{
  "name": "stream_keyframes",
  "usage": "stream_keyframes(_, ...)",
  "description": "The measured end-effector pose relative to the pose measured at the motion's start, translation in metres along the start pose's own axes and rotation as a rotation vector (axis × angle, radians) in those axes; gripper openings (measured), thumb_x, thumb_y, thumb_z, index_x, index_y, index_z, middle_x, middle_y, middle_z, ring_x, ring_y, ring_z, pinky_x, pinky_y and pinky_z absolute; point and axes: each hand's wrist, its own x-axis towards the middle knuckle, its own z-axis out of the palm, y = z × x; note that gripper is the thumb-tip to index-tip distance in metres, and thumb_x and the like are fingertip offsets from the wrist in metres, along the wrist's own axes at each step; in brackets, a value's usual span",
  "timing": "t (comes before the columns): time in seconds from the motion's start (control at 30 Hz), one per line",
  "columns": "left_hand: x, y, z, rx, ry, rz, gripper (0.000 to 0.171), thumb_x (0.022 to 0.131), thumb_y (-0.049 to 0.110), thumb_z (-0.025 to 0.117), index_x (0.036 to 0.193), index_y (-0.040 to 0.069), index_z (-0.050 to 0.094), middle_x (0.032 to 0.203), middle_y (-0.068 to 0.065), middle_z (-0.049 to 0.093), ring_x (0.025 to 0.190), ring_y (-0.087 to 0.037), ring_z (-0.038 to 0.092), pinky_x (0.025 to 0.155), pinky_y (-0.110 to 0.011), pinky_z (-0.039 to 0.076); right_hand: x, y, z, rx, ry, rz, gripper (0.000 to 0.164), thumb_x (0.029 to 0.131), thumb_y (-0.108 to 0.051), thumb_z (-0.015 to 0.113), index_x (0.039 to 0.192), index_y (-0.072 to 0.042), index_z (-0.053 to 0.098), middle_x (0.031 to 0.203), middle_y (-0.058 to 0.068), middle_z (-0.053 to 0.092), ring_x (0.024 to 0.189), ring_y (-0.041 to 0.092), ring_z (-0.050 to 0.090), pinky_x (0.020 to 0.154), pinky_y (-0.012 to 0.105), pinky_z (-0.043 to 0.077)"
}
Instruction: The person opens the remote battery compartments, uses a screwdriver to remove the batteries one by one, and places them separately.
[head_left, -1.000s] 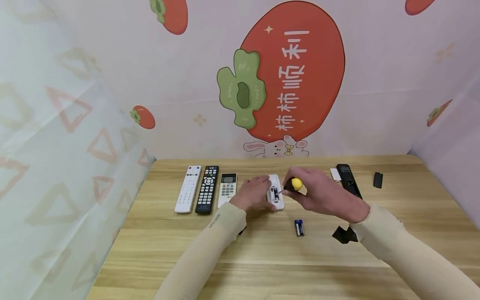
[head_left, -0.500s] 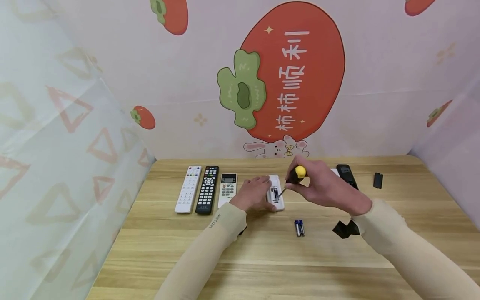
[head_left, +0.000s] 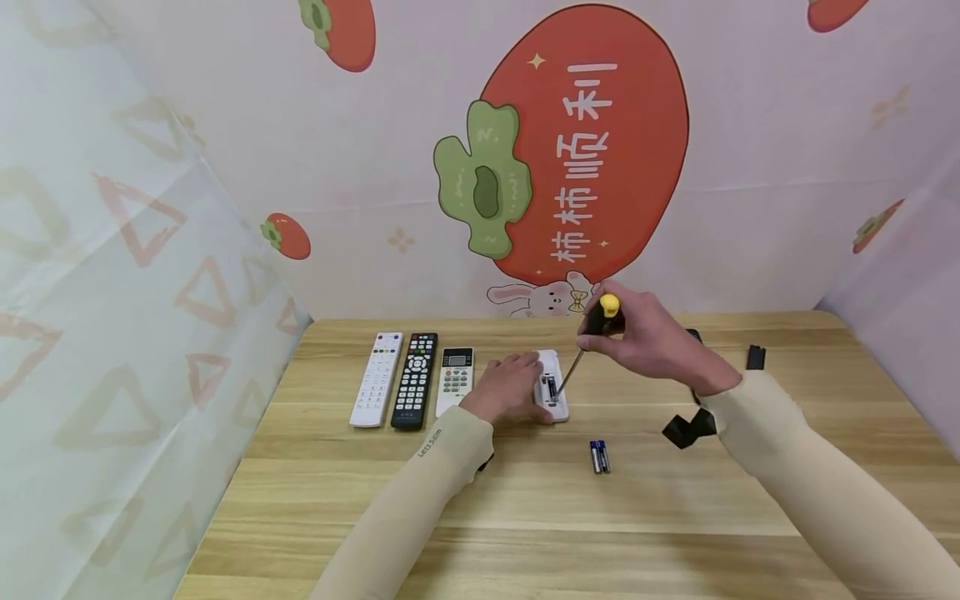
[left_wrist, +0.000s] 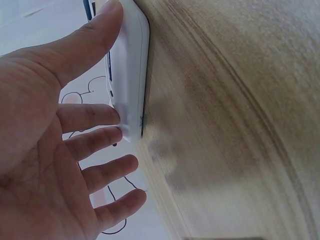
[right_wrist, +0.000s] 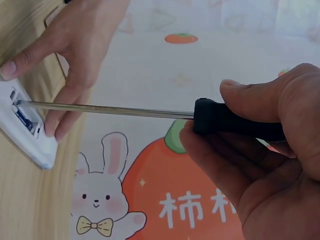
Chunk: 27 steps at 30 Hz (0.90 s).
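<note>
A white remote control [head_left: 550,362] lies back-up on the table with its battery compartment uncovered; a battery [right_wrist: 23,119] shows inside. My left hand [head_left: 512,387] grips this remote by its edges, thumb at one end and fingertips at the other in the left wrist view. My right hand [head_left: 645,337] holds a screwdriver [right_wrist: 235,121] by its black handle with a yellow end. The steel shaft slants down, its tip in the compartment at one end of the battery. Two loose blue-and-silver batteries [head_left: 600,457] lie side by side in front of the remote.
To the left stand in a row a long white remote [head_left: 375,379], a black remote [head_left: 414,381] and a smaller remote with a screen [head_left: 455,375]. Another black remote [head_left: 695,335] is mostly hidden by my right arm. A small black cover [head_left: 756,358] lies far right.
My right hand has risen and moved back, tilting the screwdriver more upright while its tip stays in the compartment. My left hand and the remote have not moved.
</note>
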Motion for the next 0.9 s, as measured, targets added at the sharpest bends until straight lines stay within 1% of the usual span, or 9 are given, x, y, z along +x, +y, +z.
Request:
stream_keyframes(0.07,0.0,0.0,0.0,0.003,0.002,0.001,0.09,0.084,0.058,0.077,0.153,0.011,0.046,0.163,-0.005,0.035,0.148,-0.026,0.033,0.117,-0.052,0.032,0.004,0.002,-0.004,0.012,-0.006,0.048,0.032,0.09,-0.007,0.078,0.11,-0.007,0.054,0.097,0.003,0.068,0.084,0.017,0.068,0.077,0.031,0.059)
stream_keyframes(0.17,-0.001,0.0,0.0,0.004,0.005,0.004,0.09,0.083,0.058,0.078,0.152,0.011,0.047,0.162,-0.005,0.035,0.148,-0.026,0.034,0.116,-0.052,0.033,0.012,0.005,-0.007,0.001,-0.015,0.099,0.031,0.09,-0.009,0.078,0.11,-0.006,0.053,0.097,0.006,0.067,0.082,0.021,0.067,0.073,0.033,0.057)
stream_keyframes(0.37,-0.002,0.001,0.0,0.005,0.004,0.01,0.089,0.083,0.058,0.078,0.152,0.01,0.048,0.162,-0.006,0.035,0.148,-0.027,0.034,0.116,-0.052,0.033,0.025,0.007,-0.009,-0.056,-0.028,0.158,0.033,0.091,-0.014,0.078,0.109,-0.004,0.052,0.095,0.01,0.064,0.08,0.024,0.061,0.071,0.037,0.053)
stream_keyframes(0.5,-0.002,0.001,0.0,0.003,0.006,0.009,0.089,0.082,0.058,0.078,0.151,0.011,0.048,0.162,-0.005,0.035,0.148,-0.027,0.033,0.116,-0.052,0.032,0.031,0.008,-0.011,-0.059,-0.039,0.2,0.034,0.092,-0.016,0.078,0.109,-0.003,0.051,0.096,0.012,0.062,0.081,0.026,0.06,0.07,0.038,0.051)
stream_keyframes(0.63,-0.001,0.001,-0.001,0.016,0.003,0.008,0.089,0.083,0.059,0.077,0.152,0.011,0.048,0.163,-0.005,0.034,0.148,-0.026,0.033,0.116,-0.052,0.032,0.032,0.009,-0.013,-0.046,-0.044,0.233,0.035,0.092,-0.016,0.077,0.112,-0.003,0.052,0.101,0.013,0.063,0.087,0.027,0.063,0.075,0.038,0.053)
stream_keyframes(0.77,0.0,0.0,0.0,0.024,0.003,0.006,0.088,0.083,0.059,0.077,0.152,0.011,0.048,0.163,-0.005,0.034,0.148,-0.026,0.033,0.116,-0.053,0.033,0.03,0.011,-0.015,-0.004,-0.046,0.229,0.034,0.092,-0.012,0.077,0.113,-0.002,0.053,0.104,0.013,0.066,0.092,0.027,0.066,0.081,0.04,0.057)
stream_keyframes(0.9,0.001,0.001,0.0,0.022,0.0,0.002,0.088,0.083,0.059,0.077,0.152,0.011,0.048,0.163,-0.006,0.034,0.148,-0.026,0.033,0.116,-0.053,0.033,0.027,0.011,-0.015,0.019,-0.064,0.187,0.032,0.09,-0.007,0.078,0.111,-0.002,0.054,0.101,0.009,0.069,0.092,0.026,0.068,0.083,0.041,0.058)
